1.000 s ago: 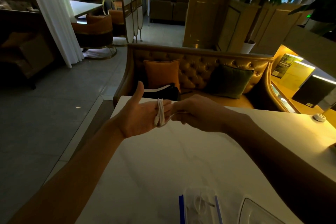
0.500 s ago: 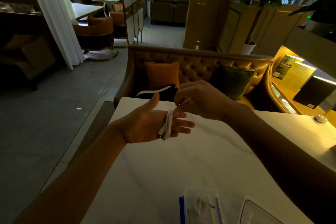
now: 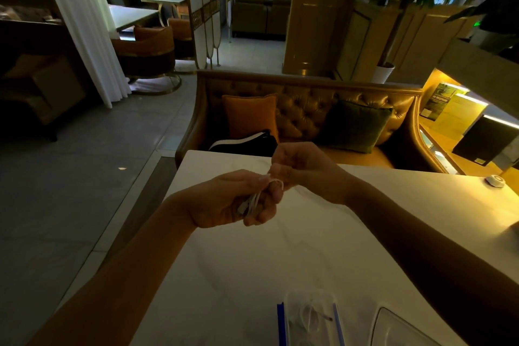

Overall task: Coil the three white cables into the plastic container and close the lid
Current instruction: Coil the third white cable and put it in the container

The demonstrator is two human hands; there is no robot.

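Above the white table (image 3: 252, 267), my left hand (image 3: 233, 199) curls its fingers round a coiled white cable (image 3: 254, 201). My right hand (image 3: 302, 167) meets it from the right and pinches the cable's free end at the top of the coil. The clear plastic container (image 3: 309, 320) with blue clips stands at the table's near edge, with white cable showing faintly inside. Its clear lid (image 3: 398, 329) lies to the right of it, off the container.
A tufted brown sofa (image 3: 303, 112) with an orange and a green cushion stands beyond the table's far edge, a dark bag on its seat. A small round white object (image 3: 495, 180) sits at the table's right side. Floor drops away on the left.
My left hand turned palm-down and its fingers closed round the coil that was wrapped on its straight fingers. My right hand dropped lower, still pinching the cable end.
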